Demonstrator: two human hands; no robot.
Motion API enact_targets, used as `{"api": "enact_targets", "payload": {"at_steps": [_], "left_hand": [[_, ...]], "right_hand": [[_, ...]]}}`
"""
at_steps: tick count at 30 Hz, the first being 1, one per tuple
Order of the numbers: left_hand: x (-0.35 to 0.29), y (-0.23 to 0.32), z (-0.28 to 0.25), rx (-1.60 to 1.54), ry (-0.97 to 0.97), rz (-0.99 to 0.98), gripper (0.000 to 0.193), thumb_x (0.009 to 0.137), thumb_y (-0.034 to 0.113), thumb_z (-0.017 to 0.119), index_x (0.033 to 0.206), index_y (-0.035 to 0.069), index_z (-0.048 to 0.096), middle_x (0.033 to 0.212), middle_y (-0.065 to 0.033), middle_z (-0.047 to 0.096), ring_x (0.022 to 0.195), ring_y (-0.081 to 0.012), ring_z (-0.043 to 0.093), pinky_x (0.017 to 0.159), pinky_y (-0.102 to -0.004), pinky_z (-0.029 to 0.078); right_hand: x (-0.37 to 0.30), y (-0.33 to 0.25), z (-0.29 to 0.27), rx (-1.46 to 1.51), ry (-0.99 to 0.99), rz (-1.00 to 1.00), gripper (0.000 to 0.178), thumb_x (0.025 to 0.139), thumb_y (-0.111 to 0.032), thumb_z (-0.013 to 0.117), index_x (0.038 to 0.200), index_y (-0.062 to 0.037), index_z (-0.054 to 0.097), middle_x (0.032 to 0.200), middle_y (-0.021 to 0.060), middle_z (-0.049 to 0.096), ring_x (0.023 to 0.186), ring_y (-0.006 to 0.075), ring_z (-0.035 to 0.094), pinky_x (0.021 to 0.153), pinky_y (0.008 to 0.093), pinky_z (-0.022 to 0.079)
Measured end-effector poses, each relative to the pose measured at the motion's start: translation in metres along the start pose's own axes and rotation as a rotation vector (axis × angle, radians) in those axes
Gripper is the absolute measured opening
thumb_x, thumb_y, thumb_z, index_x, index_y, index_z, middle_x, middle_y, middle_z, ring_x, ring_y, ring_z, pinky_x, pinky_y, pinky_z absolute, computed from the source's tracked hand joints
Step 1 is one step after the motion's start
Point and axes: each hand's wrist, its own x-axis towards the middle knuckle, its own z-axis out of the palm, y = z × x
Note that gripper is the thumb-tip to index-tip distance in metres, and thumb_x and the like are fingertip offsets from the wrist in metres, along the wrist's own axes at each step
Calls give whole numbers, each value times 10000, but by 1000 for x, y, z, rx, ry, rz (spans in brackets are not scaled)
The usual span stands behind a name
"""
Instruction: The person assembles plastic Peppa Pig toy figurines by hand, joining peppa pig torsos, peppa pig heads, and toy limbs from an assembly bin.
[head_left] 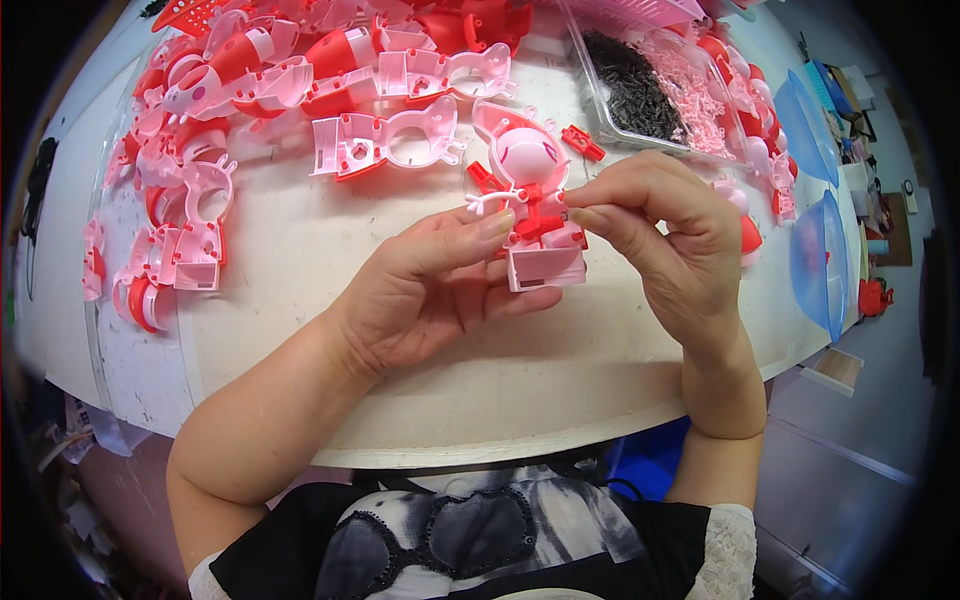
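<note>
My left hand (430,275) holds a pink plastic toy-figure shell (546,268), thumb on its near left side and fingers beneath. Set in the shell are a round pale pink face piece (527,160) with dark curved lines and a red plastic part (540,212). A thin light pink arm piece (492,198) sticks out to the left, by my thumb. At the shell's right edge my right hand (675,230) is closed in a pinch; whatever lies between its fingertips is mostly hidden. A small red plastic piece (583,142) lies just beyond the shell.
Another open pink shell (415,138) lies on the white table (450,390). Piles of pink and red toy parts (250,70) spread along the back and left. At the back right, a clear tray (600,110) holds small black and pink pieces. Blue translucent bowls (820,265) stand at the right edge.
</note>
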Motion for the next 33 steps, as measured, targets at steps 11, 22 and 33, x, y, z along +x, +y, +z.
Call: {"api": "enact_targets", "payload": {"at_steps": [11,22,33], "left_hand": [[0,1,-2,-104,-40,-47,378,878,183,549,1183,-19,454,1126,-121,549,1042,-200,555,898,-359,482],[-2,-1,-4,-93,-139,-47,405,872,202,566,1197,-8,447,1131,-102,552,1053,-191,550,929,-360,457],[-2,1,-1,-74,-124,-42,453,851,211,593,1217,1,431,1146,-104,544,1067,-195,542,934,-362,449]], "right_hand": [[-1,-1,4,45,-15,48,67,774,-53,653,829,-18,666,735,60,620,663,131,556,598,245,435],[-2,-6,6,-143,-9,-86,96,751,-42,664,846,-37,673,718,73,617,668,173,577,597,272,452],[0,-13,-4,-193,-7,-174,135,735,15,662,870,8,660,814,86,597,748,167,561,649,248,439]]}}
